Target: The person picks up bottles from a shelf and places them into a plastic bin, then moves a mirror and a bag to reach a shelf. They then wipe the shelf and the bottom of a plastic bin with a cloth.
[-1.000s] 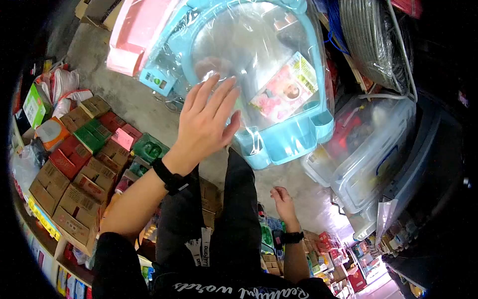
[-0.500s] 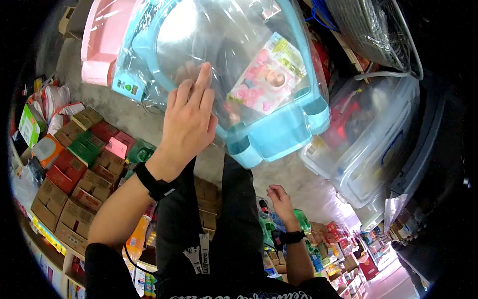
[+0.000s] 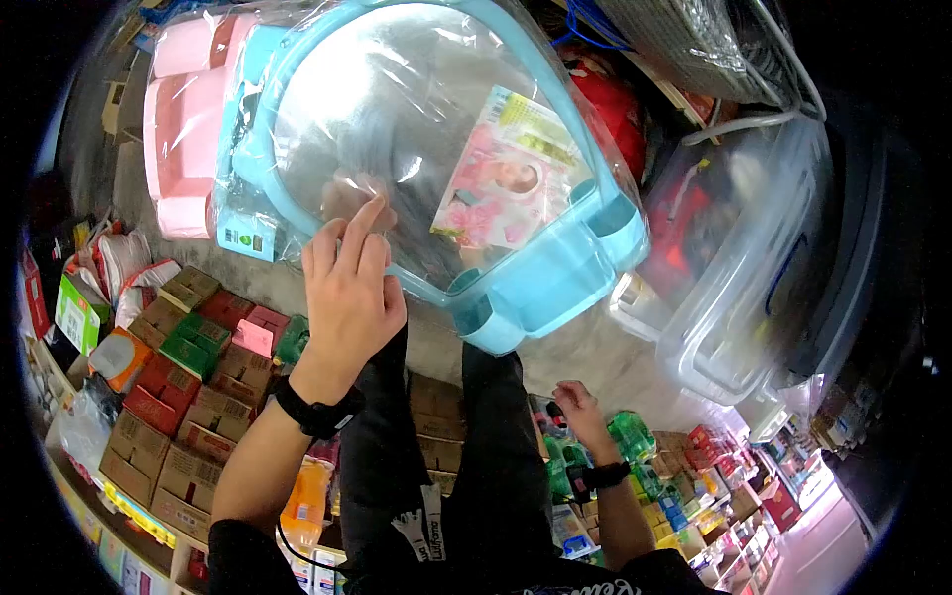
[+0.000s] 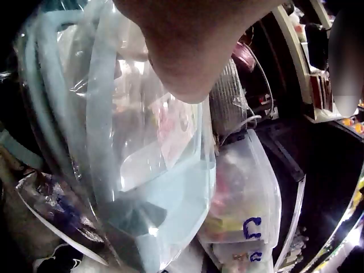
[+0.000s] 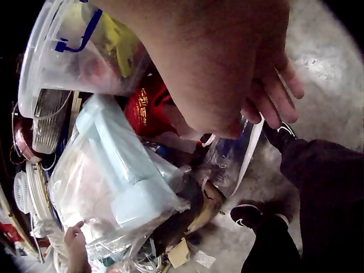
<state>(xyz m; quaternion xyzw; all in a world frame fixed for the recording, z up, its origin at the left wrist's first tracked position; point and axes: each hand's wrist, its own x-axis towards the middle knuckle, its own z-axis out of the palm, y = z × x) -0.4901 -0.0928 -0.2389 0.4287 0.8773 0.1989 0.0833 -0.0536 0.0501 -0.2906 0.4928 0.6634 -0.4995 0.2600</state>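
A mirror point(image 3: 327, 109) with a light-blue plastic frame and a tray of cups point(image 3: 560, 283) along its lower edge is wrapped in clear plastic. Inside the wrap lies a pink printed card point(image 3: 511, 178). My left hand point(image 3: 342, 312) is at the mirror's lower left, fingertips right at the wrap, and its reflection shows in the glass. The left wrist view shows the same hand point(image 4: 187, 45) over the wrapped frame point(image 4: 99, 114). My right hand point(image 3: 583, 418) hangs low at my side with loosely bent fingers, holding nothing; the right wrist view shows it point(image 5: 222, 62) too.
A pink plastic piece point(image 3: 188, 139) is beside the mirror on the left. To the right stand a clear storage box point(image 3: 734, 268) and a wrapped coil of cable point(image 3: 684, 50). Several cartons point(image 3: 164, 397) are stacked at left. Green bottles point(image 3: 630, 436) stand behind my right hand.
The mirror and the pink piece sit further left in the head view. My left hand has shifted lower and left, its raised index finger now bent. The right hand still hangs with nothing in it.
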